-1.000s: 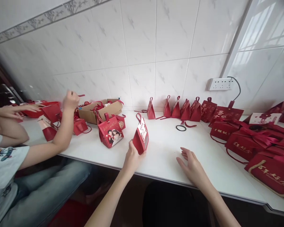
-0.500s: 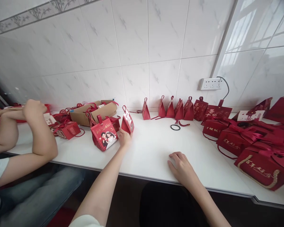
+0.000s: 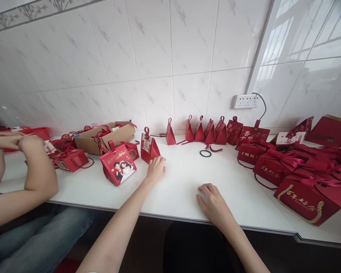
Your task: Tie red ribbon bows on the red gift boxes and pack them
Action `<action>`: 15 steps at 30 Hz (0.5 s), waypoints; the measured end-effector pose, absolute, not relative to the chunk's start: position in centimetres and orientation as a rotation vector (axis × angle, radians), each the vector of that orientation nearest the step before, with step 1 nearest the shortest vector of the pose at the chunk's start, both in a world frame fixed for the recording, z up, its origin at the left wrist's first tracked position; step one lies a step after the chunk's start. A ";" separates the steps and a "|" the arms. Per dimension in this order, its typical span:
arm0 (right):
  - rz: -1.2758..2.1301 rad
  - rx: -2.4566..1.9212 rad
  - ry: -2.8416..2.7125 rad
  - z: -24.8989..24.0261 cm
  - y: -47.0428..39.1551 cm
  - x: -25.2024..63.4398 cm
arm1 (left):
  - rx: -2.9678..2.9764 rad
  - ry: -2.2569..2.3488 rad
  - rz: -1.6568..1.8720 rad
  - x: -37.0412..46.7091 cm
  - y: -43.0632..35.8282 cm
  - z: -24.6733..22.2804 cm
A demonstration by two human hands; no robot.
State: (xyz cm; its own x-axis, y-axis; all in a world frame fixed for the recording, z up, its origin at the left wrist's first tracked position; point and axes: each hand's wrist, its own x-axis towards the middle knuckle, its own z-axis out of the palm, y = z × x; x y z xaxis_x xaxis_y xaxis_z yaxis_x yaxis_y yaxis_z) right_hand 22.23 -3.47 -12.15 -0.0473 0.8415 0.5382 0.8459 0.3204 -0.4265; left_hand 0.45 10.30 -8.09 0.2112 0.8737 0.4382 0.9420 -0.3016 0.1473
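Note:
On the white table, a small red triangular gift box with a white patterned panel and a loop handle stands upright. My left hand is at its near right corner, fingers loosely bent and no longer wrapped round it; whether the fingertips touch it I cannot tell. Left of it stands a larger red gift box printed with a cartoon bride and groom. My right hand rests on the table near its front edge, holding nothing, with fingers apart and slightly curled.
Several red triangular boxes line the wall. Before them lie a black ring and a ribbon piece. Red ribboned boxes crowd the right. At left are a cardboard box, more red boxes and another person's arm.
My left hand has let go of the small triangular gift box, which now stands turned on the table. The view has shifted slightly; my right hand stays on the table.

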 end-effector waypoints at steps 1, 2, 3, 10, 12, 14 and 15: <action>-0.012 -1.490 -1.853 -12.2 -3.5 22.2 | -2.342 -1.756 -0.646 0.6 10.4 -8.1; -0.013 -1.484 -1.851 -12.2 -3.5 22.2 | -2.334 -1.778 -0.625 0.7 10.5 -8.2; -0.012 -1.479 -1.851 -12.2 -3.5 22.2 | -2.300 -1.824 -0.613 0.8 10.5 -8.2; -0.009 -1.462 -1.843 -12.0 -3.6 22.1 | -2.210 -2.050 -0.520 0.8 10.5 -8.3; -0.003 -1.469 -1.845 -11.8 -3.7 22.1 | -2.315 -2.022 -0.471 0.5 11.0 -8.1; 0.012 -1.479 -1.851 -11.6 -3.8 22.1 | -2.337 -2.067 -0.441 0.3 11.6 -8.0; 0.021 -1.484 -1.855 -11.6 -3.8 22.1 | -2.316 -2.106 -0.437 0.2 11.9 -7.9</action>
